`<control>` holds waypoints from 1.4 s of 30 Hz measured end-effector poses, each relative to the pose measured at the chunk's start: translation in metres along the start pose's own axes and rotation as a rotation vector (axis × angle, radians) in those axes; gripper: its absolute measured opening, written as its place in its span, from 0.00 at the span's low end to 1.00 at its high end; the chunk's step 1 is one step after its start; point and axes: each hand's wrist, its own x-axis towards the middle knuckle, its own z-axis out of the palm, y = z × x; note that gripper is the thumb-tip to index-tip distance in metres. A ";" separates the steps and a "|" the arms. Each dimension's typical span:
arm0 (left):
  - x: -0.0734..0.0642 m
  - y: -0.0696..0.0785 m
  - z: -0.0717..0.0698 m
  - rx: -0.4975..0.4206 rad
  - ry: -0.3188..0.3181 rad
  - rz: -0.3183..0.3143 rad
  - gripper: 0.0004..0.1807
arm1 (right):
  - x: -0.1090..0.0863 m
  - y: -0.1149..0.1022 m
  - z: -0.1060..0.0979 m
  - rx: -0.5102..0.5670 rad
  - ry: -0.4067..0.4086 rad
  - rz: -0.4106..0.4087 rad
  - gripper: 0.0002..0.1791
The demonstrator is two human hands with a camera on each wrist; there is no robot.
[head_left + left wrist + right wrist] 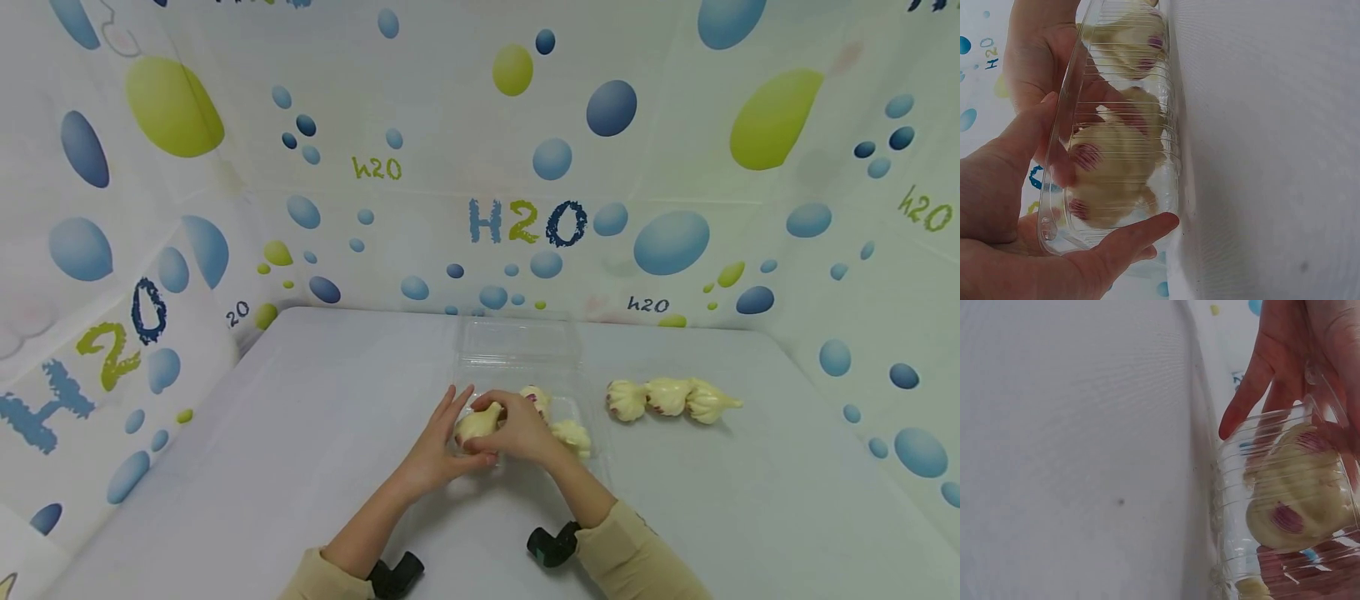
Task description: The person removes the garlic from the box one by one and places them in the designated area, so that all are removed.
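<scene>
The right hand (521,429) has its grip closed on a garlic bulb (477,425), with curled fingers on the far side and the thumb on the near side. The held bulb is located at the left end of a clear plastic container (567,407); whether its underside touches the container floor cannot be determined.

The left hand (435,454) has its grip spread wide, fingers extended against the container's left end, with nothing clasped.

Two further bulbs lie in the container: a rear bulb (534,400) and a right-end bulb (573,437). The right hand partly covers both. The hands also obscure much of the container's near edge. The transparent lid (519,342) stands open at the rear; its outline is faint.

In the left wrist view, ribbed plastic breaks up the bulb outlines, and the upper bulb is cut off by the frame. In the right wrist view, the container runs out of frame and finger positions are unclear through the plastic.

Three bulbs (667,397) lie in a row on the table (337,400), right of the container. Both sleeves (637,554) are cut off by the lower frame edge.
</scene>
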 end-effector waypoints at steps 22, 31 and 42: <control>0.000 0.001 0.000 0.016 0.011 -0.026 0.50 | -0.006 -0.013 -0.026 0.151 0.146 0.012 0.24; 0.000 0.001 0.000 0.014 0.008 -0.018 0.50 | -0.009 -0.014 -0.037 0.182 0.173 -0.027 0.23; 0.001 0.001 0.000 0.018 0.009 -0.020 0.50 | -0.013 -0.010 -0.048 0.228 0.188 -0.005 0.25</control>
